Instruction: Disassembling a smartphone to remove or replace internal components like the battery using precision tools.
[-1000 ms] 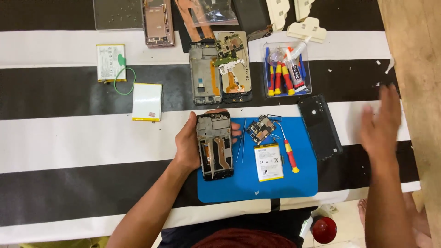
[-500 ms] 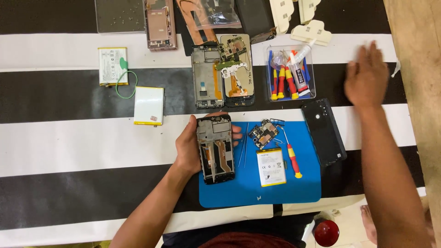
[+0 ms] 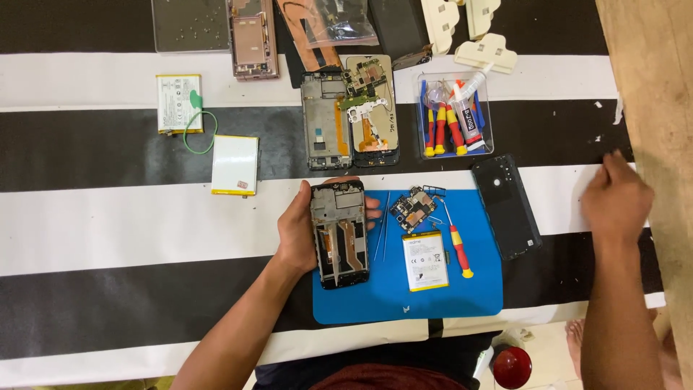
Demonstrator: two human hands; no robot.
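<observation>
My left hand (image 3: 297,230) grips an opened phone frame (image 3: 339,232) with its insides showing, held over the left edge of a blue work mat (image 3: 433,300). On the mat lie a circuit board (image 3: 412,209), a white phone battery (image 3: 425,261), thin tweezers (image 3: 383,222) and a red-and-yellow screwdriver (image 3: 457,248). My right hand (image 3: 616,202) hovers at the far right over the striped cloth, fingers curled loosely, holding nothing that I can see. A black phone back cover (image 3: 506,206) lies between that hand and the mat.
A clear box of red-and-yellow screwdrivers and a glue tube (image 3: 455,115) stands behind the mat. Two more opened phones (image 3: 350,112) lie beside it. Two loose batteries (image 3: 235,165) sit at the left, a pink phone frame (image 3: 253,37) at the back. A wooden surface (image 3: 653,94) borders the right.
My right hand has swung back from near the tool box toward the right edge of the cloth and lower. The left hand keeps hold of the phone frame in the same spot.
</observation>
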